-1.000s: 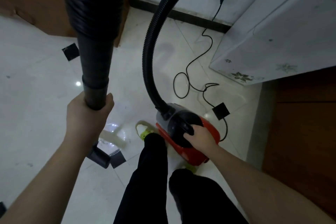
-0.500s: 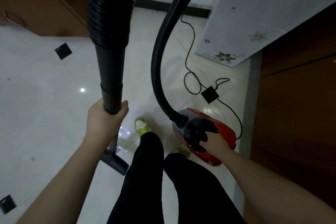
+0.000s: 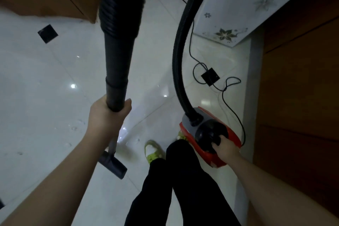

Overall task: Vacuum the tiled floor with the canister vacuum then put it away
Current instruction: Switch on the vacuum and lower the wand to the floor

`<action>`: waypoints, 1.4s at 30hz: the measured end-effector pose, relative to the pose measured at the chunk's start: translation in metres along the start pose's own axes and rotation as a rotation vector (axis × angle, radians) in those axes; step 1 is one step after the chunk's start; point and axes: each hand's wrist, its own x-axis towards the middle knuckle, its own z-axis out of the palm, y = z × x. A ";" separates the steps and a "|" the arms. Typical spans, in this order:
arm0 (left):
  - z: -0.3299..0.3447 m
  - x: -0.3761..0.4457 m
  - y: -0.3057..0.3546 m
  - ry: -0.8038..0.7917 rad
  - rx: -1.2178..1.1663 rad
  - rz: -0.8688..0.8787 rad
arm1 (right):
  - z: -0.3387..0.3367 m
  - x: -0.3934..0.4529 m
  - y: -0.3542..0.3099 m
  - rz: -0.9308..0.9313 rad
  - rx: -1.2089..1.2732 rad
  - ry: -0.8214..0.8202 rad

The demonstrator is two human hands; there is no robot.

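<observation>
Canister [image 3: 211, 137]: small, red body, grey front collar, black domed top with handle; right of centre, near wooden wall at right, nose pointing far. Whether it rests on floor or hangs above it, cannot tell.
Hose [image 3: 180, 57]: black, ribbed, plugged into grey collar, rising in curve out top of view, returning at top centre-left as thick ribbed section.
Wand [image 3: 117, 71]: dark tube, upright, joined below ribbed hose.
Nozzle [image 3: 112, 164]: dark grey, flat, at wand's foot, near left.
Floor [image 3: 36, 106]: glossy white tiles, black diamond insets.
</observation>
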 end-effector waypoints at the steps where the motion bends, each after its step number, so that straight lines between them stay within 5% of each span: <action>1: -0.001 -0.002 -0.005 -0.007 0.001 0.016 | 0.008 -0.004 0.002 0.013 -0.009 0.000; 19: 0.122 -0.033 -0.053 -0.121 0.149 0.145 | 0.103 0.047 0.085 0.102 -0.016 -0.116; 38: 0.230 -0.080 -0.024 -0.232 0.322 0.430 | 0.097 0.107 0.122 0.003 0.429 -0.097; 42: 0.243 -0.087 -0.025 -0.301 0.346 0.481 | 0.103 0.061 0.140 0.120 0.770 0.146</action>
